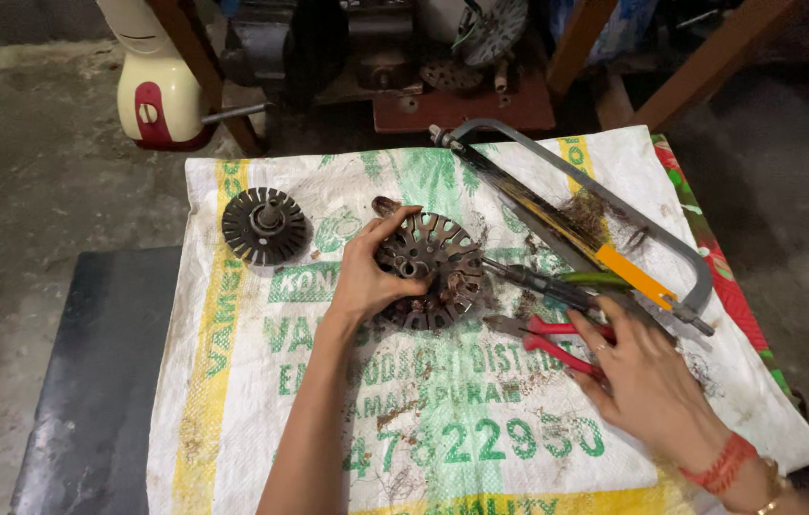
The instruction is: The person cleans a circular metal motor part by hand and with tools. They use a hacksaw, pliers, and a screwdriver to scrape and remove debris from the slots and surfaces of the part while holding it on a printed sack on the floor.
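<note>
Your left hand [366, 277] clamps the slotted motor housing [431, 270] at mid-sack [261, 420]; keep it pinned flat. Your right hand [647, 372] lies open-fingered on the red pliers [557, 343], seemingly not yet gripping them: close fully round both handles. No containers show.

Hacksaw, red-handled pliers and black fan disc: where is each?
hacksaw [614, 205], head view, on its curved metal frame.
red-handled pliers [557, 351], head view, on a red handle.
black fan disc [265, 225], head view, on its hub.

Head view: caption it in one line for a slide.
Left hand grips a rusty slotted motor housing on a printed sack; right hand rests on red-handled pliers.
</note>
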### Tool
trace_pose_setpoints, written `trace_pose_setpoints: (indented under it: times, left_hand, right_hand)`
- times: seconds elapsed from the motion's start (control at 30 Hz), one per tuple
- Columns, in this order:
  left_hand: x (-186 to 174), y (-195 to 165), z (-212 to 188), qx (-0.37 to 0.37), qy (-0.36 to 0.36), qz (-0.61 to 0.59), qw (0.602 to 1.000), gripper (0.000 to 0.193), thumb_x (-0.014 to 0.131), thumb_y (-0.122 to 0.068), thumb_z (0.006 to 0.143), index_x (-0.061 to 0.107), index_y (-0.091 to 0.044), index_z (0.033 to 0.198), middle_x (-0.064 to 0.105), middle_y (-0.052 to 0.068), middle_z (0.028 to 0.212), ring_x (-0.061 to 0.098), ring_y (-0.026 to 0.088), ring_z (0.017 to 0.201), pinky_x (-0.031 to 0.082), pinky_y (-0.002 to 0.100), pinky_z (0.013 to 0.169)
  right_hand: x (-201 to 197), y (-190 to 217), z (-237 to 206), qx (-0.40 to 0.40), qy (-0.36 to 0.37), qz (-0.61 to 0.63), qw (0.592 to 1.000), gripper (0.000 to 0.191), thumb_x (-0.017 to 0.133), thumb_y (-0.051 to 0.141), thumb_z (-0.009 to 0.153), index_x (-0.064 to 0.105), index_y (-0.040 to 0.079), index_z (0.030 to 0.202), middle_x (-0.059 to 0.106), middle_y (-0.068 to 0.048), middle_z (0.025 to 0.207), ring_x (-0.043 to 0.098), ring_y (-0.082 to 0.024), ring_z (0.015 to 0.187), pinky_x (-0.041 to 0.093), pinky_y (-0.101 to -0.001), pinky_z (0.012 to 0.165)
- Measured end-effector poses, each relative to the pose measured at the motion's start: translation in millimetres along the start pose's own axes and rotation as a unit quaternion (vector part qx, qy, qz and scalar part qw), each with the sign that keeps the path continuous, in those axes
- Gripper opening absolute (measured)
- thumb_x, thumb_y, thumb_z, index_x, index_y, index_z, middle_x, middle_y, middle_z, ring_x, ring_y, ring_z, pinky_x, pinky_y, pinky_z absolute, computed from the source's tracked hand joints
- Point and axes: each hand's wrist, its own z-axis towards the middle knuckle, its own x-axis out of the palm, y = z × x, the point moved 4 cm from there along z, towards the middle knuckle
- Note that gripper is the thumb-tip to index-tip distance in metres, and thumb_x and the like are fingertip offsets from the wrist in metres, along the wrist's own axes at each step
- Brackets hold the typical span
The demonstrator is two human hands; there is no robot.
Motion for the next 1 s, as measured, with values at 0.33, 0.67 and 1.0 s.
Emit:
trace_pose_setpoints:
  times: [0.33,0.67,1.0]
  left_hand:
    - [-3,-7,-5,-0.009,-0.003,0.015,1.0,0.092,0.086,-0.018,0.049,0.065,-0.016,0.139,0.07,0.011,0.116,0.07,0.024,0.108,0.055,0.035,0.102]
    - [2,0,-1,-0.048,0.012,0.008,0.999,0.099,0.088,-0.019,0.043,0.062,-0.021,0.139,0.069,0.009,0.118,0.069,0.025,0.108,0.056,0.039,0.105]
    - [-1,-5,-3,-0.046,0.011,-0.004,0.999,0.096,0.085,-0.019,0.045,0.063,-0.021,0.138,0.068,0.009,0.118,0.069,0.025,0.107,0.057,0.037,0.105]
  right_hand:
    - [-1,-3,17,0.08,0.0,0.115,0.99,0.063,0.074,0.018,0.062,0.062,0.007,0.123,0.061,-0.017,0.132,0.065,-0.039,0.101,0.055,-0.0484,0.085]
    - [29,-33,50,0.152,0.309,0.591,0.73,0.045,0.055,-0.01,0.079,0.061,-0.003,0.123,0.057,-0.028,0.096,0.048,-0.028,0.069,0.048,-0.0486,0.061]
    - [-53,15,87,-0.069,-0.015,-0.06,0.996,0.059,0.05,-0.003,0.076,0.05,-0.002,0.135,0.055,-0.019,0.13,0.051,-0.033,0.127,0.049,-0.0417,0.101]
